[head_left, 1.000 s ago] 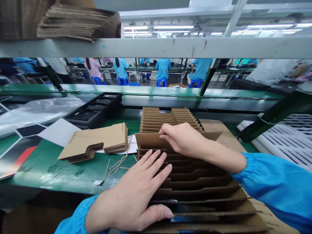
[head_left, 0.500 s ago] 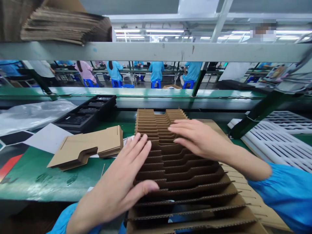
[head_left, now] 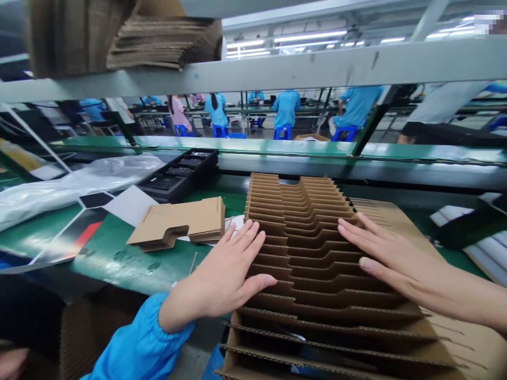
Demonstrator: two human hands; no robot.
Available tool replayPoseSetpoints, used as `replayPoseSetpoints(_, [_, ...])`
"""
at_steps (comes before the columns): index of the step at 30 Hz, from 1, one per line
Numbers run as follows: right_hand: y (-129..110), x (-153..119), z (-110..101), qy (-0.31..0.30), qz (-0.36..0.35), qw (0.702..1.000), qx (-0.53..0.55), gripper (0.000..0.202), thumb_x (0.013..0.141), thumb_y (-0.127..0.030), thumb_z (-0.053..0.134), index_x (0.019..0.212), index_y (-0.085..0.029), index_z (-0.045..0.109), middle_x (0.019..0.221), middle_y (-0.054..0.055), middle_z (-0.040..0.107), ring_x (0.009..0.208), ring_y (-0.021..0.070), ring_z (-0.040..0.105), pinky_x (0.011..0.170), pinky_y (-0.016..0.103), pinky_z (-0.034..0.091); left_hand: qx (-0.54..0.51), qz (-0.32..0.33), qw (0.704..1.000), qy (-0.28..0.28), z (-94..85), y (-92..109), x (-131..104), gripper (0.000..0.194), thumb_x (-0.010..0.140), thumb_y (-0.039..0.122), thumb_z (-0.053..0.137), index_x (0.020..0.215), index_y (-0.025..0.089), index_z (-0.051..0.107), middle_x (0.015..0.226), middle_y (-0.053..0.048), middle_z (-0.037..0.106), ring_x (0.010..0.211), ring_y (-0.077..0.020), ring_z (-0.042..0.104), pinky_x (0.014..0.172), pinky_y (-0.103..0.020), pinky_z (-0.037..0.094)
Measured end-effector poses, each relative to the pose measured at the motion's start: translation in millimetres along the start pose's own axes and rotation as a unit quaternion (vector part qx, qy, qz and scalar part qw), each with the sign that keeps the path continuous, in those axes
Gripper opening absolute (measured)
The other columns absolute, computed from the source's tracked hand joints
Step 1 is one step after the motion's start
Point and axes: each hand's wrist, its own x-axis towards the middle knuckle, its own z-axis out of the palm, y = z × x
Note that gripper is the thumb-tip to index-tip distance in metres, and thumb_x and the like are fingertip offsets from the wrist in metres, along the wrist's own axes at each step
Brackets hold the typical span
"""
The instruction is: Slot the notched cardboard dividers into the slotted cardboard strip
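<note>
A long row of upright cardboard dividers point(head_left: 317, 266) with notched top edges runs away from me over the green bench. Along its left edge lies my left hand point(head_left: 232, 266), fingers stretched out and thumb apart over the divider tops. On the opposite edge rests my right hand point(head_left: 382, 250), flat with fingers extended, nothing in it. Whether either palm presses on the cardboard I cannot tell. To the right of the row, partly under it, a slotted cardboard sheet point(head_left: 390, 221) lies flat. A stack of notched cardboard pieces point(head_left: 178, 219) sits beyond my left hand.
On the green bench point(head_left: 130, 272) are a black tray point(head_left: 182, 171), a clear plastic bag point(head_left: 99, 177) and a white sheet point(head_left: 132, 206). White slatted panels point(head_left: 489, 258) lie at the right. Overhead, a shelf beam point(head_left: 317, 66) bears stacked cardboard point(head_left: 162, 45). People sit in the background.
My view has turned left, so the scene sits further right. My right hand has moved from above the dividers' middle out to their right edge. My left hand stays along the left edge.
</note>
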Motion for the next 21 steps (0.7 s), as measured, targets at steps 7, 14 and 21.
replayPoseSetpoints(7, [-12,73,-24,0.041,-0.070,0.994,-0.071,0.041,0.111,-0.046,0.051,0.104,-0.028,0.087,0.118,0.010,0.082,0.108,0.0334,0.077,0.097,0.053,0.063,0.018,0.034,0.999,0.017,-11.3,22,5,0.097,0.108,0.079,0.033,0.167,0.003,0.045,0.180,-0.027,0.025,0.170,-0.0416,0.016,0.139,-0.062,0.026])
replayPoseSetpoints(14, [-67,126,-6,-0.066,-0.075,0.987,-0.128,0.018,0.104,-0.028,0.065,0.108,-0.023,0.082,0.105,0.006,0.083,0.096,0.0272,0.079,0.079,0.036,0.055,-0.026,0.129,0.991,0.002,-1.6,40,2,0.097,0.106,0.079,0.044,0.170,0.005,0.041,0.180,-0.027,0.021,0.170,-0.0395,0.015,0.139,-0.058,0.027])
replayPoseSetpoints(21, [-91,150,-3,-0.122,-0.047,0.979,-0.159,0.022,0.106,-0.035,0.065,0.105,-0.023,0.083,0.100,0.008,0.083,0.096,0.0310,0.079,0.076,0.036,0.049,-0.036,0.118,0.992,-0.011,-1.5,38,0,0.090,0.109,0.072,0.048,0.171,0.007,0.040,0.180,-0.026,0.018,0.169,-0.0421,0.015,0.138,-0.061,0.029])
